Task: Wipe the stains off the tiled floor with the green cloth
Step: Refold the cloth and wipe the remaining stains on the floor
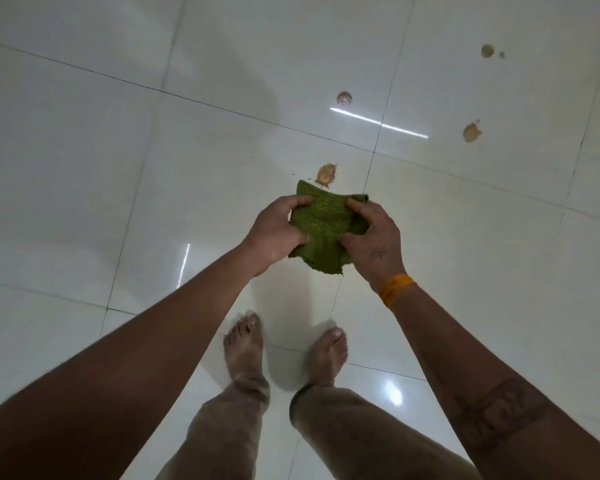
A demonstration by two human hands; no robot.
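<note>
Both hands, left hand (274, 230) and right hand (371, 237), grip the green cloth (323, 226) mid-air with curled fingers, likely bunching it into a pad; four brown stains, nearest stain (326, 174), untouched on tiled floor (118, 168).

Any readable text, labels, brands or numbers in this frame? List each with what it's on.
None readable.
Dark tattoo mark on the back of the right hand: too small and blurred to read.
Dark tattoo band on the right forearm: blurred, cannot tell if it is lettering.
Green textured cloth, white glossy tiled floor: no markings.
</note>
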